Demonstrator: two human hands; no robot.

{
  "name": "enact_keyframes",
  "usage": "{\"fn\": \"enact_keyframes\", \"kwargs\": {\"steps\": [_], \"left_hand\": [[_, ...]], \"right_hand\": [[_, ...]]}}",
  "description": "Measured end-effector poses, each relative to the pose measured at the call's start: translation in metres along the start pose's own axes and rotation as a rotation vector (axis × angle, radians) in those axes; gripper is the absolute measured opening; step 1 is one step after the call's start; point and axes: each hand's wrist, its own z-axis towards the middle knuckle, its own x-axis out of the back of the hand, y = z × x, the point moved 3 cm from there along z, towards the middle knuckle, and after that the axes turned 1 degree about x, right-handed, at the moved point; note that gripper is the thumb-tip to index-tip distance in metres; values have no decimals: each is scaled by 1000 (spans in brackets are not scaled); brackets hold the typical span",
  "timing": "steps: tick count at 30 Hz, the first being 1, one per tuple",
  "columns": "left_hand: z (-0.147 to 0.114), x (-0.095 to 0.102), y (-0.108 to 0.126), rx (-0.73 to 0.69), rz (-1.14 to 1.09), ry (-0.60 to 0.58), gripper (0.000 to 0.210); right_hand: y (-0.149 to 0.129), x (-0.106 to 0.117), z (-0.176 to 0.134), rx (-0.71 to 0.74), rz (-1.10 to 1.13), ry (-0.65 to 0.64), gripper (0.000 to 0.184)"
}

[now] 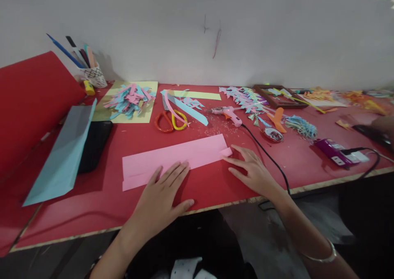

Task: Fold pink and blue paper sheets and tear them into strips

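Note:
A long strip of pink paper (172,156) lies on the red tabletop in front of me, its lower right corner folded up into a small flap. My left hand (166,188) rests flat on the strip's lower edge, fingers stretched out and thumb apart. At the right end, my right hand (249,166) has its fingers spread, the index and middle fingertips touching the folded corner and the table beside it. Behind the strip lie scissors (180,121) with one red and one yellow handle, and a pink glue gun (227,113) with a black cord.
To the left are a folded light blue paper (61,156), a black object (97,141) and a pen cup (96,76). Paper scraps (132,100) are heaped behind. A purple power adapter (337,154) sits right, near another person's hand (384,125). The table's front edge (215,206) is close.

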Motion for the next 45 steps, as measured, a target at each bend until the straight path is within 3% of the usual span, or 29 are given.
{"fn": "enact_keyframes", "kwargs": {"steps": [6,9,13,20,27,32,45], "left_hand": [[3,9,0,13,-65,-33,55],[7,15,-1,62,-91,-8,41],[17,18,2,137,-35,32,29],[27,14,3,186,-92,18,19],[30,10,4,210,14,13,19],[29,6,3,206,-57,-12,16],[29,3,1,238,-116,-64,14]], "right_hand": [[16,11,-5,-144,-2,178,33],[6,15,1,-127,103,256,30],[-27,7,18,26,189,67,31],[-38,4,31,-67,131,-106,12],[-36,-3,28,-84,143,-59,11],[-33,-5,31,-120,139,11,12],[-32,-7,32,-109,112,2,22]]}}
